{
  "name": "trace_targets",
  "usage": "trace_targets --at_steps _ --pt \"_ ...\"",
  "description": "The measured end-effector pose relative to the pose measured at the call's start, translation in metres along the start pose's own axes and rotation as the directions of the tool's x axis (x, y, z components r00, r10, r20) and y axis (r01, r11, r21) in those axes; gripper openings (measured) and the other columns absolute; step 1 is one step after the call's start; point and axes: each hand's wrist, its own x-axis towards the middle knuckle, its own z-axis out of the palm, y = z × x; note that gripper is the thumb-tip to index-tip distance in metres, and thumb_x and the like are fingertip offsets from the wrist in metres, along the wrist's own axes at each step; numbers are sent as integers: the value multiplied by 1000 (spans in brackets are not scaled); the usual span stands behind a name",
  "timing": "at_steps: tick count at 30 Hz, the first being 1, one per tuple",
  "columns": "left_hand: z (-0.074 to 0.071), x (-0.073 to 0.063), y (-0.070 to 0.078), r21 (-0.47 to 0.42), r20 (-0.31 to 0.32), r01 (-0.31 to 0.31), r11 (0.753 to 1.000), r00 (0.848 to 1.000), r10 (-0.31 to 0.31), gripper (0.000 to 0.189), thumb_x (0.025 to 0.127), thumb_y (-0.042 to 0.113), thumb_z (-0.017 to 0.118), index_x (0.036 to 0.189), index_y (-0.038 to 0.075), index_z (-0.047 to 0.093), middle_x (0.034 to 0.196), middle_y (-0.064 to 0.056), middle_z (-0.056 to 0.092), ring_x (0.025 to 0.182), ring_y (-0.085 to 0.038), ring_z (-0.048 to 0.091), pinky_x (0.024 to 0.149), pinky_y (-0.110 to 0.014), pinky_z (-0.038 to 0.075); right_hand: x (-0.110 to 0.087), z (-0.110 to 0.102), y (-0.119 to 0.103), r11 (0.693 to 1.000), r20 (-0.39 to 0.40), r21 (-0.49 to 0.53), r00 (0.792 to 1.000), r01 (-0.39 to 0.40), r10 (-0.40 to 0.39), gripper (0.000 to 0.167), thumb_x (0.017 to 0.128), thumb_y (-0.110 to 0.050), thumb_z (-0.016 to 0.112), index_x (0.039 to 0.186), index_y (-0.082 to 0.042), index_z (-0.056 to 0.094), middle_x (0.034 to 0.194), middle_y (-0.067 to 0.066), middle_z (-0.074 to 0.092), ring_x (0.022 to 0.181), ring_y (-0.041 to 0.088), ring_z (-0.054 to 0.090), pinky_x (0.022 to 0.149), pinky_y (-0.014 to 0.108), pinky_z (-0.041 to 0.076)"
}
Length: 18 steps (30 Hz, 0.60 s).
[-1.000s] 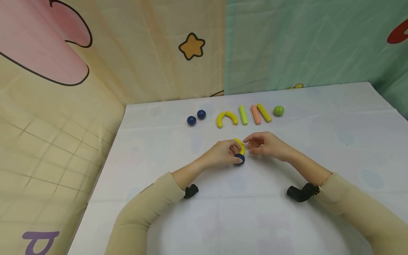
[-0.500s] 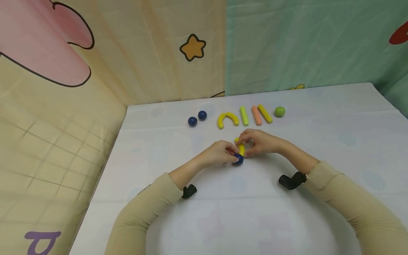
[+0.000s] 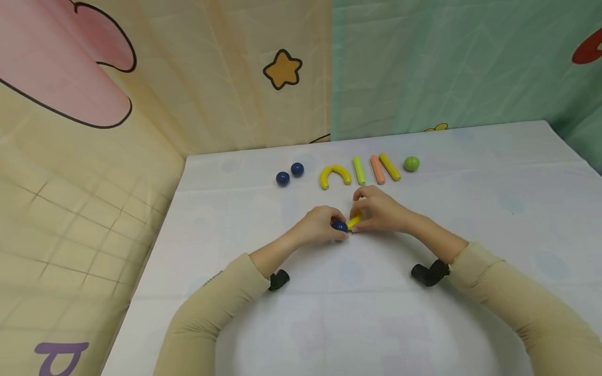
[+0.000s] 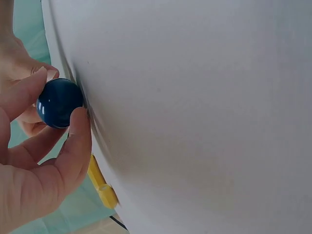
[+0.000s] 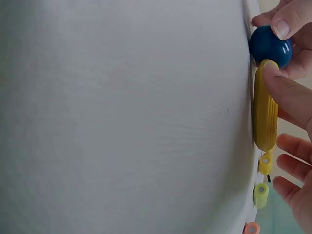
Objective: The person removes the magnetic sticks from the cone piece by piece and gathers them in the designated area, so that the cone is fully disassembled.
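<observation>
A glossy dark blue ball [image 3: 339,226] is pinched between the thumb and fingers of my left hand [image 3: 316,227], low over the white tabletop. My right hand [image 3: 382,211] holds a curved, ridged yellow piece [image 5: 265,114], with the thumb on its near end and the fingers at its far side. That end touches or nearly touches the ball [image 5: 269,48] in the right wrist view. In the left wrist view the ball [image 4: 60,103] shows plainly, while the held yellow piece is hidden behind the ball and fingers.
Along the back of the white table [image 3: 235,209] lie two more blue balls [image 3: 282,178], two curved yellow pieces [image 3: 324,178], a lime stick [image 3: 359,171], an orange stick [image 3: 377,169], a yellow stick [image 3: 390,167] and a green ball [image 3: 411,163]. A printed curtain [image 3: 226,78] hangs behind.
My right hand has come in from the right and taken hold of the yellow piece, which has turned. The left hand has shifted the blue ball slightly left and away from me.
</observation>
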Motion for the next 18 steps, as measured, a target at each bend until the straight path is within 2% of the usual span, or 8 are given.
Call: trace_targets --at_steps 5,11,18 --pt "-2 0 -4 -32 15 -4 999 1000 5 34 81 23 73 110 5 65 100 -2 64 89 -13 53 79 -24 42 -1 3 -2 1000 15 -25 1000 17 -17 21 72 -19 81 88 -10 72 99 5 60 95 24 50 85 41 42" --pt "-3 0 -10 -127 42 -3 992 999 9 31 83 21 72 110 8 66 99 0 62 88 -14 53 77 -23 44 -4 5 -3 993 18 -28 994 113 -112 23 74 -15 79 95 -8 71 94 1 63 92 19 54 83 38 45" --pt "-7 -5 -18 -209 18 -29 978 999 34 34 81 24 73 112 12 66 107 1 61 92 -14 51 78 -23 43 -6 2 -7 990 48 -5 989 138 -137 20 80 -16 74 99 -9 69 93 -3 64 89 13 56 81 34 48"
